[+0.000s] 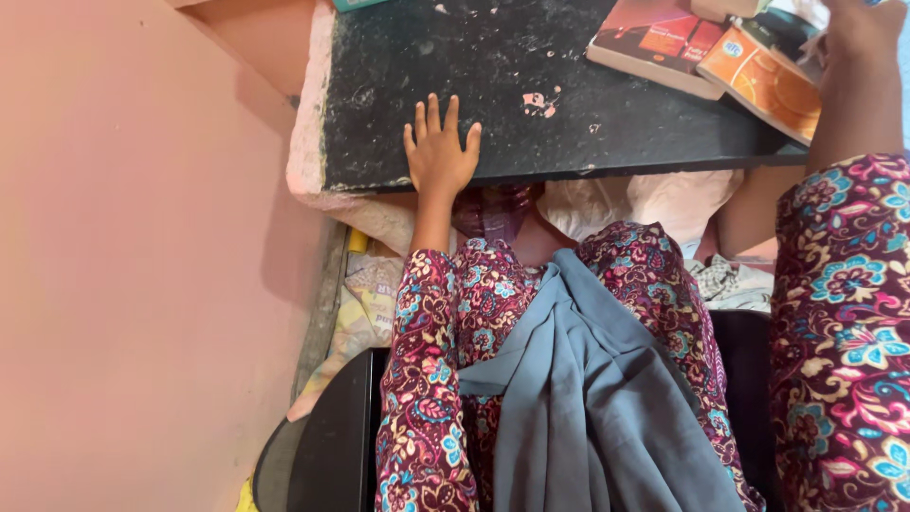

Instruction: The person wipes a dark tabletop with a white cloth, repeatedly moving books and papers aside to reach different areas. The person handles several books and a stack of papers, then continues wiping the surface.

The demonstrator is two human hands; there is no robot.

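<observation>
Head view: left hand (439, 152) lies flat, fingers spread, bracing on the near edge of the black speckled stone desk (493, 85); right hand (858, 57) reaches among stacked paperback books (758, 81) far right, grip unclear.

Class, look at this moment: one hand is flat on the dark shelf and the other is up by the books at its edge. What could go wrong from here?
1. The orange book juts over the shelf edge near the right hand; a nudge might tip it off.
2. The left hand rests flat at the front edge, so it could slip if leaned on.
3. The red book underneath might slide if pulled.
</observation>
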